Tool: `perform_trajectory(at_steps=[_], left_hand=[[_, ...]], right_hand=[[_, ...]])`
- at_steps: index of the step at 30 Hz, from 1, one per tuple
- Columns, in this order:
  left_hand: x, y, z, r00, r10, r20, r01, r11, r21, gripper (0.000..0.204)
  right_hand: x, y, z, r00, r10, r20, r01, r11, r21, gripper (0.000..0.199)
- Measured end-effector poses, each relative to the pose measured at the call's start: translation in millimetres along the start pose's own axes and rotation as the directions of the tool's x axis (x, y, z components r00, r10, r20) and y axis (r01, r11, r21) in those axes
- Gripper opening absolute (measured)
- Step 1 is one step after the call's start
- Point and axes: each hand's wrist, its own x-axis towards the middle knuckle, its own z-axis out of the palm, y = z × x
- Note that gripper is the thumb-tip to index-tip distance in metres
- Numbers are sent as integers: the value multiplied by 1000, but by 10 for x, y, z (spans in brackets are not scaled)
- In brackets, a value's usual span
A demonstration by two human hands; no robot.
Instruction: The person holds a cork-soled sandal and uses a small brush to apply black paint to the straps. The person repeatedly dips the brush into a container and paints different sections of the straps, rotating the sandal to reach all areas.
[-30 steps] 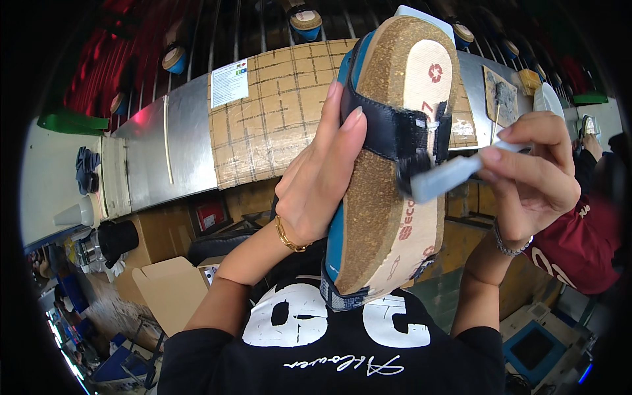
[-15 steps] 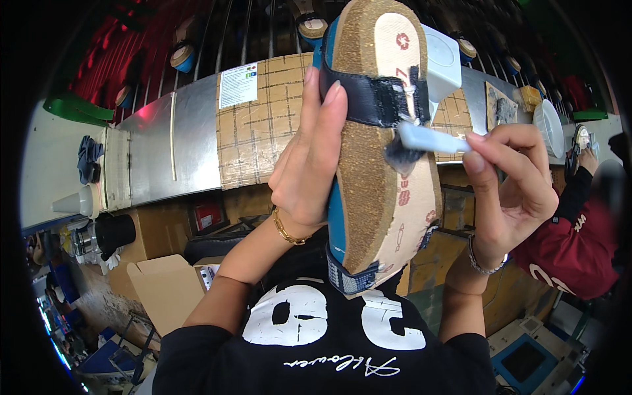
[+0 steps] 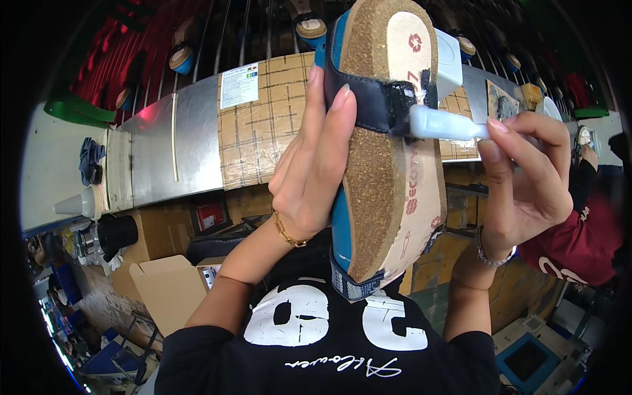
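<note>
The left hand [image 3: 313,178] is gripping the cork-soled sandal [image 3: 388,151] upright, sole exposed, presenting its dark strap [image 3: 368,99]; the right hand [image 3: 526,178] is pinching a pale brush [image 3: 438,124] against that strap.

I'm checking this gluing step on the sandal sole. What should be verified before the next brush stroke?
1. Left hand has a grip on the sandal: ok.
2. Right hand holds the brush: ok.
3. Bristles touch the dark strap: ok.
4. Cork sole faces the camera: ok.
5. Glue left on the bristles: cannot tell.
</note>
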Motion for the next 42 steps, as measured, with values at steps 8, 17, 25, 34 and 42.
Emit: perform_trajectory(at_steps=[8, 17, 25, 34, 42], left_hand=[[16, -18, 49, 997, 46, -58, -45, 999, 22, 52], [72, -84, 89, 984, 134, -118, -129, 990, 47, 51], [96, -116, 116, 960, 208, -185, -196, 977, 79, 51], [118, -116, 120, 929, 274, -247, -247, 959, 136, 51], [246, 12, 183, 881, 327, -341, -295, 944, 145, 54]], right_hand=[[30, 102, -86, 988, -12, 151, -10, 990, 144, 26], [-135, -19, -91, 980, 102, 170, -132, 976, 175, 26], [-291, -153, 42, 989, 149, 20, -150, 976, 158, 35], [-263, -161, -75, 982, -10, 189, -27, 982, 188, 27], [-302, -210, 46, 968, 251, -23, -245, 959, 142, 34]])
